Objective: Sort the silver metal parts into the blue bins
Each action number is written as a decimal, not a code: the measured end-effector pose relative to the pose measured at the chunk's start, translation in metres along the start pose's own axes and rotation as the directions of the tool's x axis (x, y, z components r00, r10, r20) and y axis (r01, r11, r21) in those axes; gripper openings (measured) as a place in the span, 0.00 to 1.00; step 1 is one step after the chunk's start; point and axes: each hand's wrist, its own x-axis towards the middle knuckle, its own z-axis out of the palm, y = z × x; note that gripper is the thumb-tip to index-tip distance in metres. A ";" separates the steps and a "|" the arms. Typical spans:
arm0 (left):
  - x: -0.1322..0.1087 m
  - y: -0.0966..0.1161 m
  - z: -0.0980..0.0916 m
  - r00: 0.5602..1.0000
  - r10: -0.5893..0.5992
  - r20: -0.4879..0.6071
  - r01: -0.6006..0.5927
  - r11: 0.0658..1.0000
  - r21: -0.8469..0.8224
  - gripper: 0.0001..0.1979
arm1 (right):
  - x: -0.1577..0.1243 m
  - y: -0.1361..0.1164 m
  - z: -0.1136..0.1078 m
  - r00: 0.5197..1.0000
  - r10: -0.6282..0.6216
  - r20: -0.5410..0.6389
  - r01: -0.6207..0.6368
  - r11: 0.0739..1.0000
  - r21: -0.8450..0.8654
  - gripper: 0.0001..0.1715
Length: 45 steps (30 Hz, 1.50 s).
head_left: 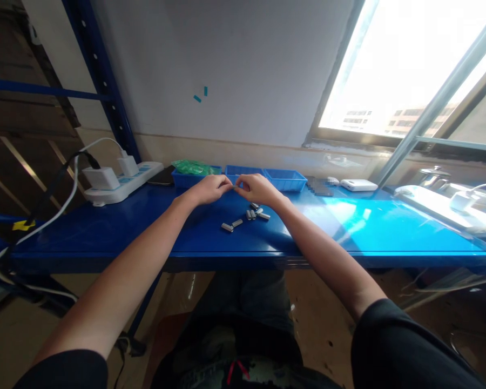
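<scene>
At the far left of the blue surface (146, 227) a white power strip (123, 182) lies with two white chargers plugged into it, and a dark phone (162, 177) rests just beside its end. Next along the back edge comes a row of three blue trays (285, 181), the leftmost holding a crumpled green bag (192, 167). Right in front of those trays the person's two hands meet. The left hand (210, 189) is curled, its fingers drawn in toward the thumb, and their tips all but touch those of the right hand (259, 190), which is bunched the same way. The spot where they meet is too small for me to tell whether either hand pinches anything. Just below and nearer the person, under the right hand, small grey metal pieces (251, 214) lie loose on the surface. They are short oblong blocks, dull silver, some huddled together and two strayed off to the left. Further right a white power bank (358, 185) lies flat near the window (405, 65), where glare washes the surface pale.
</scene>
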 end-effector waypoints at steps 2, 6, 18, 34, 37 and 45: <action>-0.004 0.005 -0.003 0.999 -0.031 0.030 0.032 0.998 -0.049 0.27 | 0.002 0.001 -0.007 0.987 0.034 -0.158 -0.040 0.999 -0.034 0.12; -0.014 0.021 -0.007 0.913 0.016 0.408 0.013 0.998 -0.068 0.34 | 0.010 0.013 -0.018 0.831 0.252 -0.495 -0.318 0.947 -0.051 0.18; -0.007 0.005 -0.003 0.922 -0.104 0.372 0.082 0.994 0.074 0.29 | 0.005 0.018 0.001 0.975 0.217 -0.054 -0.219 0.975 -0.029 0.18; -0.026 0.019 -0.016 0.778 0.112 0.618 0.001 0.984 -0.180 0.25 | 0.006 -0.006 -0.004 0.959 -0.072 -0.275 0.072 0.997 -0.013 0.12; -0.025 0.021 -0.010 0.752 0.109 0.650 -0.022 0.990 -0.141 0.23 | 0.017 0.007 -0.021 0.760 0.092 -0.644 -0.083 0.996 0.045 0.19; -0.014 0.004 -0.012 0.957 0.025 0.288 0.003 0.995 -0.098 0.21 | 0.008 0.034 -0.001 0.912 0.168 -0.373 -0.162 0.986 0.048 0.15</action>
